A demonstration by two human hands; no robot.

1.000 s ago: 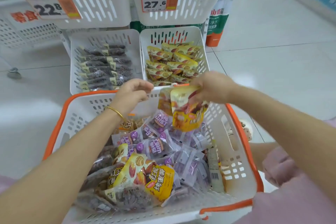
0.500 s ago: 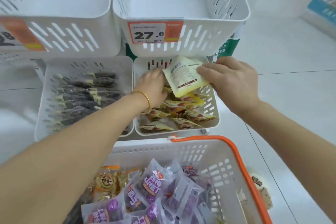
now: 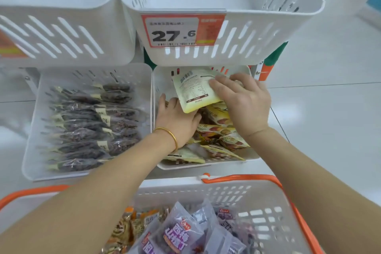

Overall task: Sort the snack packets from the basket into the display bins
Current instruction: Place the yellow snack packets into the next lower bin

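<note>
— White tiled floor (image 3: 329, 109), and shop racks of white slotted plastic. What are the hands doing?

— Right hand (image 3: 245, 105) pinches the packet (image 3: 193, 90) at its 3 o'clock edge, with the fingers across the printed back and the thumb hidden. Left hand (image 3: 177, 117), with a gold bangle (image 3: 169, 133) on the wrist, lies at the packet's 7 o'clock. Its fingers are straight and press on the pile (image 3: 218, 130), holding nothing.

— Where is the packet?

— Inside the bin (image 3: 162, 80), up near its 12 o'clock wall. It is tilted over the pile and not yet let go.

— How will it handle?

— Light, I'd judge. It looks like a soft pouch of glossy film, pale yellow and roughly rectangular, with a flatter sealed margin. The film probably slides on its neighbours. Take it by the seam edge, not the puffed middle, since a hard squeeze might crush what's inside.

— And further out?

— At 9 o'clock, the left bin (image 3: 33, 130) holds dark packs (image 3: 92, 121). They are long and flat, in clear wrap, and lie in rows. At 12 o'clock, a tag (image 3: 179, 31) reading 27.6 hangs on the upper bin (image 3: 268, 33). At 6 o'clock is the basket (image 3: 243, 179), with an orange rim and a white lattice wall. It holds purple packs (image 3: 177, 233) and some brown ones beside them.
</note>
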